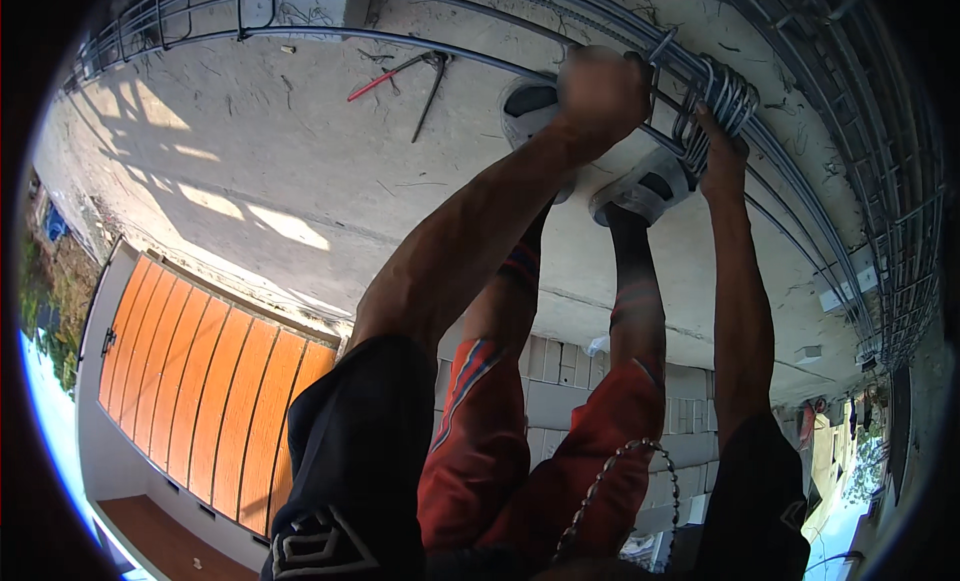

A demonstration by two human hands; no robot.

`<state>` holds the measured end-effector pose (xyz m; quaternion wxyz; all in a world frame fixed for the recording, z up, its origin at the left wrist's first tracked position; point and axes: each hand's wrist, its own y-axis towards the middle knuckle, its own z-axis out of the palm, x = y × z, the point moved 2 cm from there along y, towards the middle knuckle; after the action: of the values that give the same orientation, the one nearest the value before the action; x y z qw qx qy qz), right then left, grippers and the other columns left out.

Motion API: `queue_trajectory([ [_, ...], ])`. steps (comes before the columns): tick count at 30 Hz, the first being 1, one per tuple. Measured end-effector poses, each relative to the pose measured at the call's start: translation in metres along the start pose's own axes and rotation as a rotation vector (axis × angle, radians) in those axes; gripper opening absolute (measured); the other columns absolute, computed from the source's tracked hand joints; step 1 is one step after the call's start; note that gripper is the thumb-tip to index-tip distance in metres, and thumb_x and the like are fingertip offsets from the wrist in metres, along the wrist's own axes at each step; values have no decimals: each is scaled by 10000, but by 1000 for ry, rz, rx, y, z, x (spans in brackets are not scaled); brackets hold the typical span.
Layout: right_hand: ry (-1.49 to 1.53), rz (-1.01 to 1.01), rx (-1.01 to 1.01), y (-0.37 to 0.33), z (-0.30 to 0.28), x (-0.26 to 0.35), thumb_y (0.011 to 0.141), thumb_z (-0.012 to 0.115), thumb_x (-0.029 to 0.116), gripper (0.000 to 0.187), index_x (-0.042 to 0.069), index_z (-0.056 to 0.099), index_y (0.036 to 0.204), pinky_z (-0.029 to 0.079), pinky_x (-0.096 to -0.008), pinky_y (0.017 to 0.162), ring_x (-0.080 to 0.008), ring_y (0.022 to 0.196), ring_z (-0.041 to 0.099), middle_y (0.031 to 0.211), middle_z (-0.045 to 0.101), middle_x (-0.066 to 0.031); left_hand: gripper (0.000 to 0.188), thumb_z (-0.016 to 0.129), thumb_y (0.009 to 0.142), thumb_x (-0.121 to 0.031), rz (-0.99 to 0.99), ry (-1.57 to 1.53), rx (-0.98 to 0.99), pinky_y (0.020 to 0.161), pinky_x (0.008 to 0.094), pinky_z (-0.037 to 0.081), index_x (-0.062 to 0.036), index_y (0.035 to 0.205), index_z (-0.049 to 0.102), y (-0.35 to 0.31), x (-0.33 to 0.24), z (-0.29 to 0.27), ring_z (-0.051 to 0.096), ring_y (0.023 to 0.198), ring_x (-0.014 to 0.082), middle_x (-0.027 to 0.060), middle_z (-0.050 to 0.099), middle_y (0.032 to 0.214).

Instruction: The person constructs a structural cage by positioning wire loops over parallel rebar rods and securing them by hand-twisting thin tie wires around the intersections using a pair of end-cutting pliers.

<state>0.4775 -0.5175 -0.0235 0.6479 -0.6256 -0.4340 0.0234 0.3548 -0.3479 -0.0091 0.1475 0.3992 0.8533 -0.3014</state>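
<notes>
My left hand [603, 93] is closed in a fist at the long steel bars, above my left shoe; it is blurred, and a bent steel stirrup [655, 73] shows at its knuckles. To its right, my right hand [722, 159] grips the near side of a bunch of rebar stirrups [728, 99], with a finger stretched up along them. The stirrups are packed close together around the long rebars [775, 166]. My right hand hides part of the bunch.
A tool with one red and one dark handle [425, 61] lies on the concrete floor [300, 161] to the left. Stacked rebar cages [890, 131] stand along the right. My shoes [648, 189] are close to the bars. An orange slatted panel [205, 376] is at the lower left.
</notes>
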Motion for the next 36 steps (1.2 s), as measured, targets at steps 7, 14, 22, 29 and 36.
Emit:
queue_trajectory([
  [7,-36,-45,-8,-2,7,3,737,753,232,346,9,631,973,417,-300,801,-139,793,570,877,639,-35,195,515,829,-200,2,39,-33,608,464,486,-97,676,579,10,6,-11,629,597,332,111,626,678],
  [14,89,9,-22,6,-4,-9,731,761,280,420,10,611,1015,436,-305,779,-140,874,570,968,621,-59,272,515,873,-298,-88,133,-168,560,460,494,-73,733,577,-3,69,-62,604,628,396,182,605,640],
  [22,-262,-59,214,10,-17,22,785,709,291,401,6,597,1044,405,-281,820,-118,867,539,971,601,-35,232,515,859,-255,-75,191,-143,530,447,486,-65,741,577,-6,104,-81,612,585,371,167,607,618],
  [29,-110,29,233,5,-12,7,780,714,324,473,-19,589,1080,385,-273,833,-116,892,518,999,589,-37,251,541,860,-259,-36,150,-396,466,429,443,-94,672,528,-11,122,-82,579,562,365,131,564,577],
  [36,-179,80,155,-5,-12,12,794,705,321,346,9,628,924,420,-260,732,-103,785,533,857,594,-33,248,532,871,-253,-248,-33,-484,457,434,434,-94,684,506,-17,152,-81,559,540,388,156,542,551],
])
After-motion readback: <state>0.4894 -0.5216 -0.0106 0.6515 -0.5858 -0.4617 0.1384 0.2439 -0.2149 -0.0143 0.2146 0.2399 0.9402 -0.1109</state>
